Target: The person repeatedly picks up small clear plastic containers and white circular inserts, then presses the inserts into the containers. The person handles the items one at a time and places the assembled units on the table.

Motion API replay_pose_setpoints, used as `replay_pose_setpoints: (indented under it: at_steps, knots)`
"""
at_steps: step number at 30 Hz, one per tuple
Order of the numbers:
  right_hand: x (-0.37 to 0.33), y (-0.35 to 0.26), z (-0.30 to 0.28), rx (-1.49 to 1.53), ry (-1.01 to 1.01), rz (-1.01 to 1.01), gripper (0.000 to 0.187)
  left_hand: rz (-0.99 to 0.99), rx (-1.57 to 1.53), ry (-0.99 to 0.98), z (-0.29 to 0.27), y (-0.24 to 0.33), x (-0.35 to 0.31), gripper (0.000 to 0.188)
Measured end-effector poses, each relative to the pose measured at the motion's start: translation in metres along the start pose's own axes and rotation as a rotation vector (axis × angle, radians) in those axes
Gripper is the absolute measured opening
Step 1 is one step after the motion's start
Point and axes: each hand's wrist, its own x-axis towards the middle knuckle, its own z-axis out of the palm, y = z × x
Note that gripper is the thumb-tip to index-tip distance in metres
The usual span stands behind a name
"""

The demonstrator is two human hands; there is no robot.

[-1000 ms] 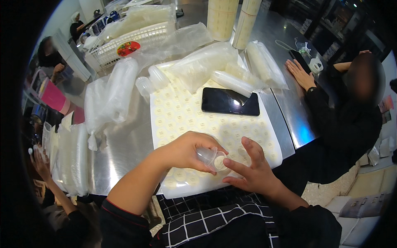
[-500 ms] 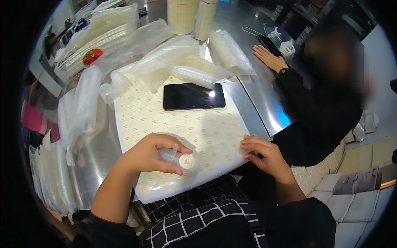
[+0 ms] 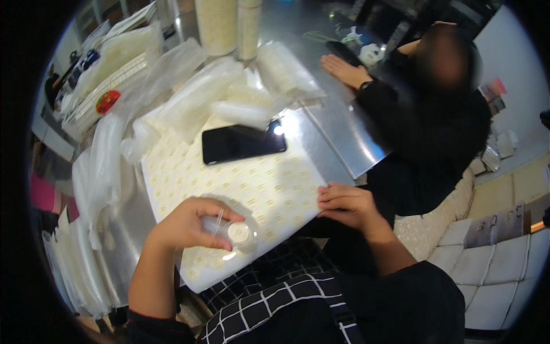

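My left hand (image 3: 192,223) is wrapped round a clear plastic cup (image 3: 248,243), which is tilted over the lower part of the sticker sheet. On the cup's end facing me sits a round cream sticker (image 3: 239,232). The large white sheet (image 3: 275,189) carries rows of round cream stickers and lies on the metal table. At its right corner my right hand (image 3: 349,205) has its fingers pressed together on the sheet's edge. A black phone (image 3: 243,141) rests on the sheet's far part.
Clear plastic bags (image 3: 200,94) and sleeves (image 3: 289,69) lie behind the phone. Two cream rolls (image 3: 216,26) stand at the far edge. A white basket (image 3: 109,86) and long plastic sleeves (image 3: 106,160) are at left. Another person's hand (image 3: 346,71) rests on the table (image 3: 344,135) at right.
The view has shifted, so table things sit further left. The right hand's fingers have drawn closer together at the sheet's corner. The left hand still holds the cup.
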Motion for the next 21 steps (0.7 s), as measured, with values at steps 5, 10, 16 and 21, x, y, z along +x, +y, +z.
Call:
replay_pose_setpoints:
  at_steps: [5, 10, 16, 21]
  knots:
    - [0.004, -0.001, -0.009, 0.028, -0.013, -0.033, 0.016, -0.016, -0.031, -0.009, 0.000, 0.007, 0.003, 0.050]
    - [0.006, -0.007, -0.014, 0.053, -0.102, 0.071, 0.011, -0.023, -0.078, 0.031, 0.003, 0.004, 0.000, 0.051]
    - [0.015, -0.002, -0.024, 0.255, -0.145, 0.237, 0.011, 0.032, -0.099, 0.093, 0.009, 0.003, 0.000, 0.052]
    - [0.034, -0.020, -0.026, 0.476, 0.353, 0.419, 0.009, 0.142, 0.062, 0.077, 0.011, 0.003, 0.006, 0.051]
